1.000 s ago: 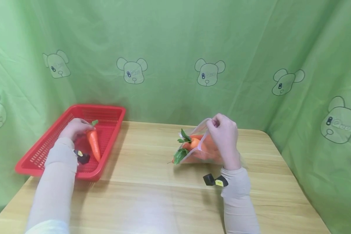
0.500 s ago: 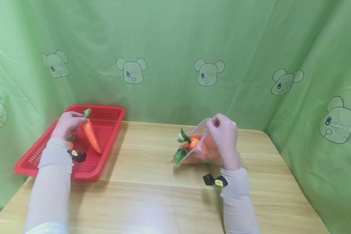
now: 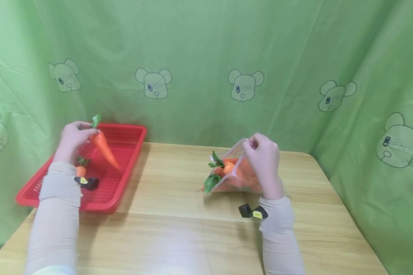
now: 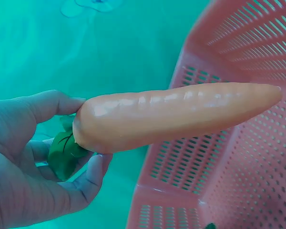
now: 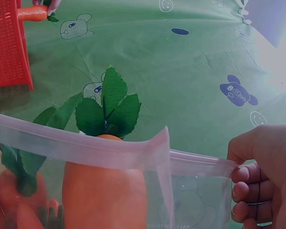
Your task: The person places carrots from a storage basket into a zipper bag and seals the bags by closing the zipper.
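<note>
My left hand [image 3: 72, 139] pinches an orange carrot [image 3: 104, 149] by its leafy top end, and the carrot slants down over the red basket [image 3: 93, 207]. In the left wrist view the carrot [image 4: 176, 117] points across the basket wall, with green leaves [image 4: 66, 155] between the fingers. My right hand [image 3: 263, 162] pinches the rim of a clear bag [image 3: 237, 185] with pale edging, lying on the table. Through its side show several orange vegetables; one with green leaves [image 5: 109, 102] sticks up past the bag's edging [image 5: 86, 147].
Inside the basket, beside my left wrist, lies another small orange vegetable [image 3: 80, 170] with green leaves. Both forearms carry black wrist cameras. A green curtain [image 3: 199, 114] printed with bear heads surrounds the wooden table [image 3: 165, 233] at the back and sides.
My left hand has lifted the carrot up from the basket floor and drawn it slightly left, uncovering the small orange vegetable. My right hand stays at the bag's rim.
</note>
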`<state>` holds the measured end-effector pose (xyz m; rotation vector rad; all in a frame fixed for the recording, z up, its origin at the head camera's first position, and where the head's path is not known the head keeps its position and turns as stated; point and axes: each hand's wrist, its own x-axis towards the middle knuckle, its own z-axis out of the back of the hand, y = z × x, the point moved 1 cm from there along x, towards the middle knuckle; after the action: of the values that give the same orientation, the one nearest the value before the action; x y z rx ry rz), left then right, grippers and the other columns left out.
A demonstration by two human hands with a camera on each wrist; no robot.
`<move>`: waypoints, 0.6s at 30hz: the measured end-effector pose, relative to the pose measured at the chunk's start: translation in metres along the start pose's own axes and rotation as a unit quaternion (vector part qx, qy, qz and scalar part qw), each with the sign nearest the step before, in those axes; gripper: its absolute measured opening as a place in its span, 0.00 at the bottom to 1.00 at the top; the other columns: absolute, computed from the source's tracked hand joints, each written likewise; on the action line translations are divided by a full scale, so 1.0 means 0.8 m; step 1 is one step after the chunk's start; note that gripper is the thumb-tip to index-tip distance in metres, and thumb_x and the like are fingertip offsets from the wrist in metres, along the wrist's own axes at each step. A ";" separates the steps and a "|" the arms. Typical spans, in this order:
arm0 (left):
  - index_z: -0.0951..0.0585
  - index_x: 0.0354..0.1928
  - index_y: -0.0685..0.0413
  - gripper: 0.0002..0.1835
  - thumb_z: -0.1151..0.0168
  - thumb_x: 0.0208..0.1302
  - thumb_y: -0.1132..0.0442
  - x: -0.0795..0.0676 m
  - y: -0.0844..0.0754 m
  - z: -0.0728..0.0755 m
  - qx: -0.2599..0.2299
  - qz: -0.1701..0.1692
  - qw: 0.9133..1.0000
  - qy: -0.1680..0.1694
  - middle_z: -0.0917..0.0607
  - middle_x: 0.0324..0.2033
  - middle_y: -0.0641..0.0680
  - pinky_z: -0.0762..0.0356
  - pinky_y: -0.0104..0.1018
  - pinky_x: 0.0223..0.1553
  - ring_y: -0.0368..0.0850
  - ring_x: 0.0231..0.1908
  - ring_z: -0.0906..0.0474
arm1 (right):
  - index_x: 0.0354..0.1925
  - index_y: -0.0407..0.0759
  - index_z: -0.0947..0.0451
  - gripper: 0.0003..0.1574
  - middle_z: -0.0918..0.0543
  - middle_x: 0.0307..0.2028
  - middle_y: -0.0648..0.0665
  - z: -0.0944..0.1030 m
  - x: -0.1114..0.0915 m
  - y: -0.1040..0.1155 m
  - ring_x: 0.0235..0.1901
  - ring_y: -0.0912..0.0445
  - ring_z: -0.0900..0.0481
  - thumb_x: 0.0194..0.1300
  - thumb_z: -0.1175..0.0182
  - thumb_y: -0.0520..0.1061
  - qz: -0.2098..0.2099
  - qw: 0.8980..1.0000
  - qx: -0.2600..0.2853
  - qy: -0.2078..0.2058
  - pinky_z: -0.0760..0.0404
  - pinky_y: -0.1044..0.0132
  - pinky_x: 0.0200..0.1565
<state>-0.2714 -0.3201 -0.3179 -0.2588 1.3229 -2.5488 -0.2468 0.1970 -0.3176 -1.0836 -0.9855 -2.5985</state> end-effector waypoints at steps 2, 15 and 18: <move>0.32 0.65 0.66 0.32 0.39 0.63 0.56 -0.002 -0.006 0.003 0.005 -0.006 1.000 -0.012 0.23 0.37 0.43 0.23 0.24 0.32 0.28 0.27 0.25 | 0.20 0.39 0.29 0.09 0.24 0.19 0.41 0.000 0.000 0.000 0.22 0.49 0.30 0.55 0.46 0.39 0.001 1.000 0.000 -0.001 0.35 0.64 0.27; 0.29 0.63 0.51 0.27 0.36 0.63 0.53 -0.028 -0.053 0.008 -0.068 -0.017 0.996 -0.057 0.27 0.46 0.38 0.24 0.22 0.41 0.27 0.36 0.26 | 0.19 0.38 0.29 0.09 0.24 0.19 0.41 -0.002 0.001 -0.001 0.22 0.49 0.30 0.54 0.46 0.38 0.001 1.000 0.002 -0.002 0.36 0.64 0.27; 0.27 0.58 0.45 0.22 0.35 0.63 0.55 -0.035 -0.063 0.006 -0.101 -0.022 0.993 -0.057 0.27 0.45 0.37 0.24 0.19 0.38 0.26 0.36 0.25 | 0.19 0.39 0.29 0.09 0.25 0.19 0.41 -0.001 0.000 0.000 0.22 0.50 0.30 0.54 0.46 0.38 0.002 1.000 0.001 -0.002 0.36 0.64 0.27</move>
<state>-0.2503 -0.2876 -0.2749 -0.4715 1.5463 -2.3951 -0.2476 0.1967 -0.3181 -1.0903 -0.9858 -2.5916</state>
